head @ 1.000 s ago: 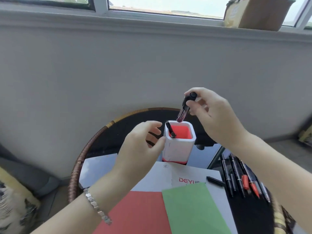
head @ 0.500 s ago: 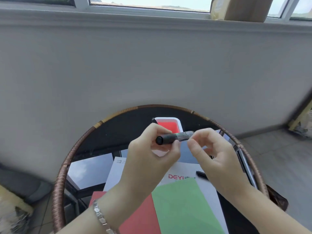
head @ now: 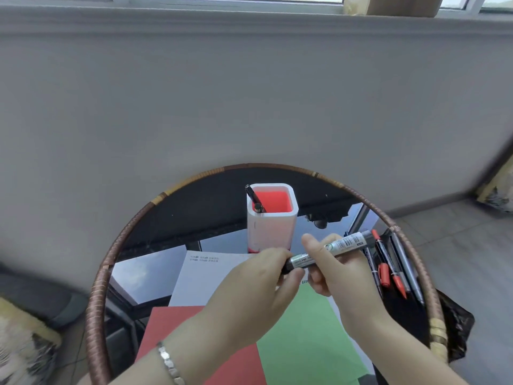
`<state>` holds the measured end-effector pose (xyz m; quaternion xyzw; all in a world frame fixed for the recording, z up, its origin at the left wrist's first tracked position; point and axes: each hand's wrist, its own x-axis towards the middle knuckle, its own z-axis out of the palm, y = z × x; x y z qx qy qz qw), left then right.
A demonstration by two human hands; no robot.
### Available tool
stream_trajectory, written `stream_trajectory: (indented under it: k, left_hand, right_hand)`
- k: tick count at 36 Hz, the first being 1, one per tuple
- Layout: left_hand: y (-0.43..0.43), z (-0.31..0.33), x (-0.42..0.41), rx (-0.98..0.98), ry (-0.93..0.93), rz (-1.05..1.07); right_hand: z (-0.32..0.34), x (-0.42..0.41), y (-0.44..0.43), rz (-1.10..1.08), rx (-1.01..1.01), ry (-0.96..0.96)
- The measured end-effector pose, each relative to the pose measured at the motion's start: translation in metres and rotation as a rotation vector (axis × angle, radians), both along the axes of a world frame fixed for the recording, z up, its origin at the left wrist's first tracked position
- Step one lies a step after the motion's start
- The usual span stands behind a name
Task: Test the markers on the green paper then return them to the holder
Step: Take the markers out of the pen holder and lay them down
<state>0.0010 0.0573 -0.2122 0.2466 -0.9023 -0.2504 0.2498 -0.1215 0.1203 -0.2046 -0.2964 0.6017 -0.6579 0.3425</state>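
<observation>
Above the near middle of the round tabletop, a grey-labelled marker lay slantwise between both hands. Its dark end sat low to the left and its grey end high to the right. The left hand had its grip pinched on the dark end, thumb and forefinger closed round what seemed to be the cap, though the fingers hid the join. The right hand had its grip curled round the middle of the barrel, with the thumb raised on the far side.

Both hands hovered over the green paper, which lay flat on the near part of the tabletop, and the marker was held clear of it. A red paper lay just left of the green one, their edges meeting. A white sheet with small print lay under both and reached farther back.

Beyond the hands, the white holder with its red inside stood upright near the far middle. One black pen leaned in its left corner. Near the right rim, loose markers lay side by side, some with red caps. A silver bracelet circled the left wrist. A grey wall rose behind the tabletop.
</observation>
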Motion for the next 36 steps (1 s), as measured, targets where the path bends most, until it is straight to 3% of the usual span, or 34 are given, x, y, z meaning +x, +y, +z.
stream_trajectory:
  k: [6, 15, 21, 30, 32, 36]
  left_hand:
    - [0.003, -0.006, 0.004, 0.062, -0.049, -0.079]
    - [0.000, -0.002, 0.012, 0.332, -0.017, -0.151]
    - [0.001, 0.009, 0.020, 0.737, -0.003, -0.335]
    - [0.001, 0.012, 0.028, 1.092, -0.171, -0.459]
    - [-0.002, 0.015, 0.023, 1.026, -0.198, -0.375]
    - [0.000, 0.014, 0.009, 0.397, -0.278, -0.078]
  right_hand:
    - [-0.005, 0.004, 0.001, -0.054, -0.039, 0.145]
    - [-0.006, 0.013, 0.001, 0.085, -0.140, 0.030]
    - [-0.008, 0.012, 0.006, 0.222, -0.231, 0.061]
    - [-0.013, 0.014, 0.012, 0.342, -0.227, 0.130]
    - [-0.016, 0.012, 0.007, 0.268, -0.194, 0.061]
    - [-0.025, 0.008, -0.003, 0.038, -0.096, 0.036]
